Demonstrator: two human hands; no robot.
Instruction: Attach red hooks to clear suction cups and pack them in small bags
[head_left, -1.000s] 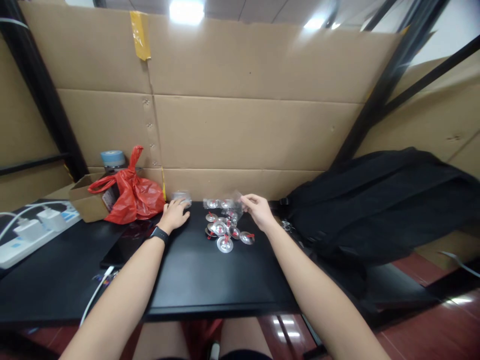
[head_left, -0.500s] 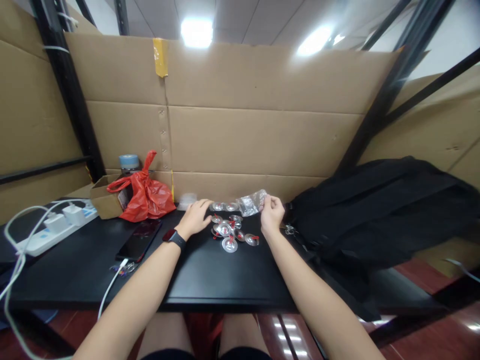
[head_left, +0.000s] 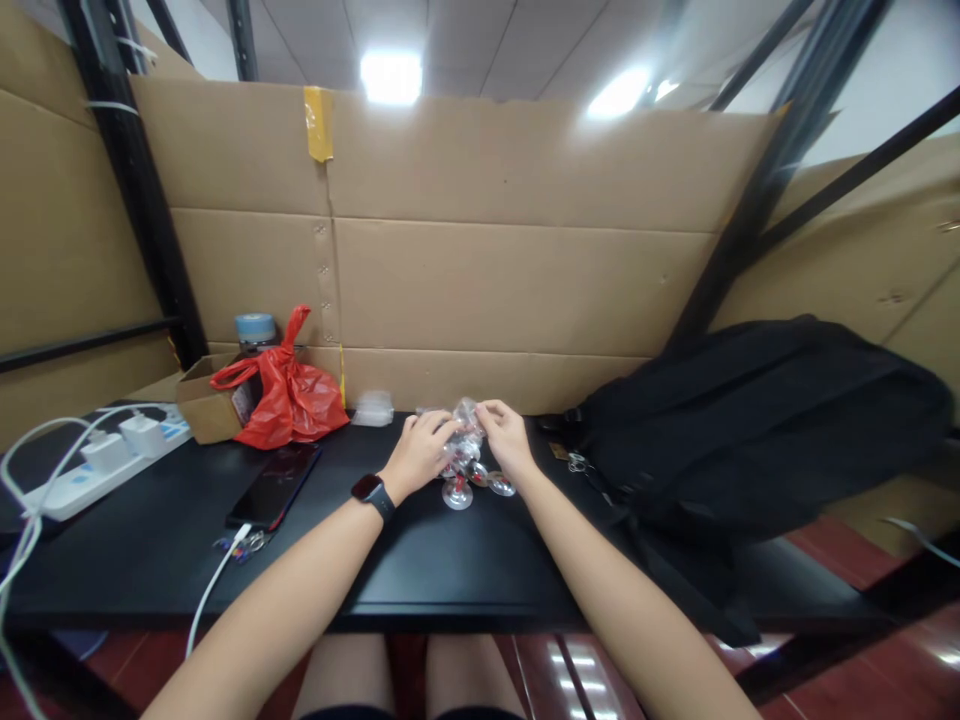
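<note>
A crinkled clear plastic bag (head_left: pixel 466 414) is between my two hands, above a small pile of clear round suction cups (head_left: pixel 457 492) with red tabs. My right hand (head_left: pixel 507 437) pinches the bag's right side between thumb and fingers. From the left, my left hand (head_left: pixel 421 452), with a dark watch on its wrist, has its fingers curled at the bag's other side; its fingertips are partly hidden. One more suction cup (head_left: pixel 501 484) lies at the right of the pile. The hands and bag cover the back of the pile.
On the black table (head_left: pixel 450 570), a phone (head_left: pixel 274 487) on a white cable, a power strip (head_left: pixel 112 470), a red plastic bag (head_left: pixel 292 395) and a small carton (head_left: pixel 206 400) stand left. Clear plastic pieces (head_left: pixel 373 408) lie behind. A black backpack (head_left: pixel 765 430) fills the right; cardboard (head_left: pixel 495 280) walls the back.
My right hand has brought the plastic bag left and over the pile. My left hand has moved right to meet it, and its fingers have closed in at the bag.
</note>
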